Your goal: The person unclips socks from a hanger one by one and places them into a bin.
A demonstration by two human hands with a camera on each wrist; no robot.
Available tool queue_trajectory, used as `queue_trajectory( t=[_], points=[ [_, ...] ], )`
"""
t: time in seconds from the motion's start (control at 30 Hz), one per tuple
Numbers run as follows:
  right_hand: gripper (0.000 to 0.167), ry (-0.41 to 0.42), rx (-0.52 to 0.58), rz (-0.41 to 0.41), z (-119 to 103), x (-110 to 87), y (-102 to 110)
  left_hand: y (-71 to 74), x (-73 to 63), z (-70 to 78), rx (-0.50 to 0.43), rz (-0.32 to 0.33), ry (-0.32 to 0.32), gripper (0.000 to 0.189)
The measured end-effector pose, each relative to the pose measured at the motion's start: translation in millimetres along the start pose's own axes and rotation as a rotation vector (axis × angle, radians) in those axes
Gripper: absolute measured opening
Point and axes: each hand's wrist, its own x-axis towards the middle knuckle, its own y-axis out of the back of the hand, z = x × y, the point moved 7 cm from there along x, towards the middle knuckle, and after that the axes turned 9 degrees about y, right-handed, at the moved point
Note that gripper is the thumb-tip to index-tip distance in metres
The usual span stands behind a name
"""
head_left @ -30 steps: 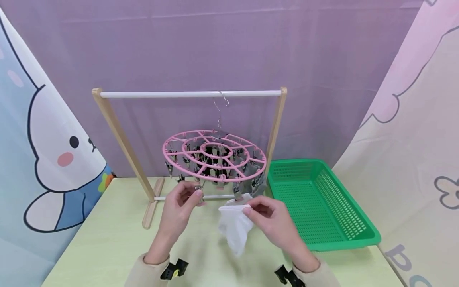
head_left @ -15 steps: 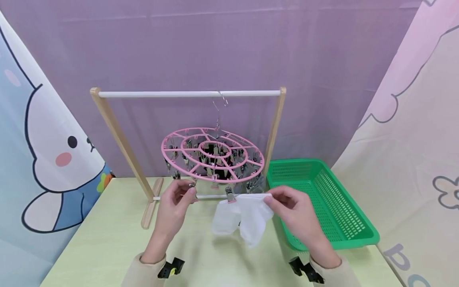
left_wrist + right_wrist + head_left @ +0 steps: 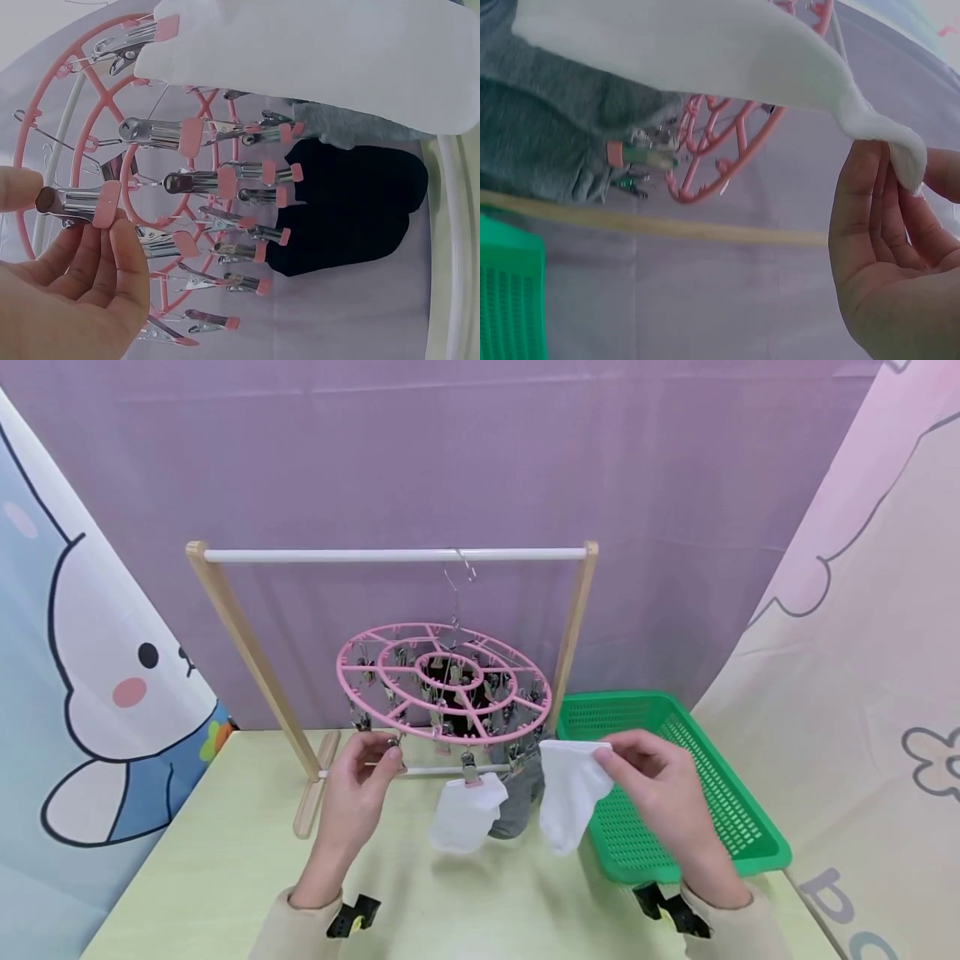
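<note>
One white sock [image 3: 568, 797] hangs by its top edge from the right hand [image 3: 663, 785], whose grip is a narrow pinch, near the left edge of a green basket [image 3: 637, 837]. The left hand [image 3: 356, 793] pinches a pink-tipped metal clip [image 3: 79, 204] just beneath a round pink hanger [image 3: 480, 741]. Between the hands, a second white sock [image 3: 461, 820] hangs clipped, a grey sock [image 3: 517, 806] beside it. A wooden rack [image 3: 251, 652] on a pale bench [image 3: 217, 860] carries the hanger.
</note>
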Motion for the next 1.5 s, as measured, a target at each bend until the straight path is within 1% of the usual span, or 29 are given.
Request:
queue_trajectory(
  t=[0.27,0.33,0.43,0.6,0.7,0.77,0.97,1.1,1.27,1.5],
  points=[
    [0.017,-0.054,-0.054,0.065,11,4.2,24,6.3,0.8,-0.4,0.037,0.036,-0.02,0.022],
    [0.018,-0.073,-0.048,0.08,14,4.9,29,7.7,0.6,0.0,0.055,0.042,-0.023,0.022],
    [0.019,-0.095,-0.035,0.096,18,5.3,36,9.4,0.7,1.5,0.056,0.047,-0.027,0.022],
    [0.015,-0.123,0.031,0.141,26,5.0,50,10.6,1.6,3.2,0.046,0.054,-0.034,0.022],
    [0.013,-0.125,0.028,0.174,30,4.8,60,10.7,2.6,2.7,0.051,0.059,-0.033,0.022],
    [0.014,-0.125,-0.002,0.19,33,4.3,67,11.1,3.4,2.5,0.048,0.062,-0.031,0.022],
    [0.02,-0.145,-0.148,0.177,42,-1.2,79,12.0,4.9,-0.6,0.053,0.074,-0.025,0.022],
    [0.028,-0.175,-0.214,0.152,56,-7.4,81,11.3,5.3,-2.5,0.05,0.067,-0.022,0.024],
    [0.034,-0.252,-0.257,0.106,78,-17.7,81,9.9,3.3,-2.2,0.044,0.052,-0.026,0.023],
    [0.036,-0.324,-0.259,0.061,104,-28.5,80,10.7,0.9,0.5,0.022,0.049,-0.049,0.024]
  ],
)
